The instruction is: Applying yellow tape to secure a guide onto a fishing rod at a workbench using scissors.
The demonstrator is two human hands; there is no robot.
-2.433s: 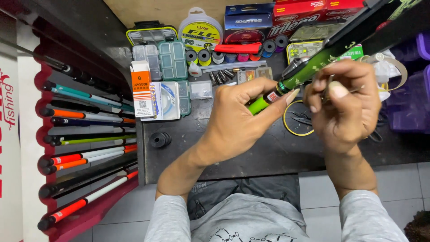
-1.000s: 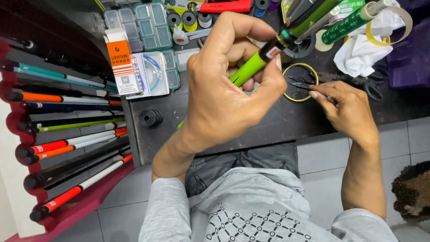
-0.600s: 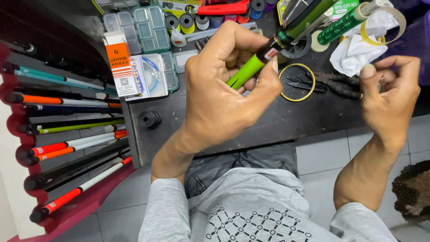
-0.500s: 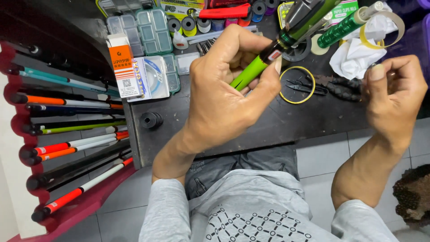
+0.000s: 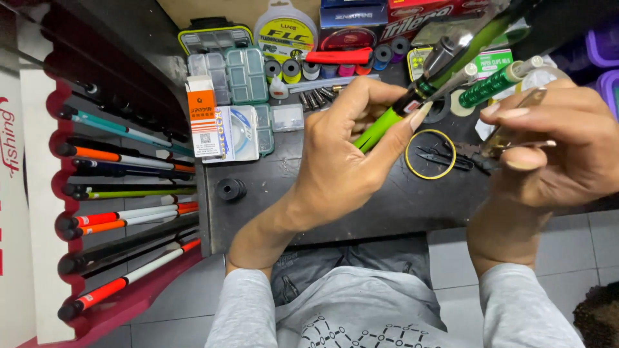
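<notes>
My left hand (image 5: 342, 161) grips the bright green handle (image 5: 377, 129) of a fishing rod, which slants up and to the right over the dark table (image 5: 335, 206). A second thin rod piece with green thread wrap (image 5: 496, 80) lies beside it. My right hand (image 5: 561, 151) is raised at the right, close to the rod. It pinches a thin pale shiny strip (image 5: 516, 125) between thumb and fingers; what the strip is I cannot tell. Below the rod, a yellow ring (image 5: 412, 164) lies around small black scissors (image 5: 438, 156).
A red and white rack of fishing rods (image 5: 122, 193) fills the left side. Clear tackle boxes (image 5: 232, 71), an orange and white carton (image 5: 203, 116), line spools (image 5: 287, 32) and a small black spool (image 5: 230, 189) sit on the table. A tape roll (image 5: 451, 106) lies by the rod.
My right hand rose from the table by the scissors to the rod's level and now pinches the thin strip. My left hand kept its grip on the green handle.
</notes>
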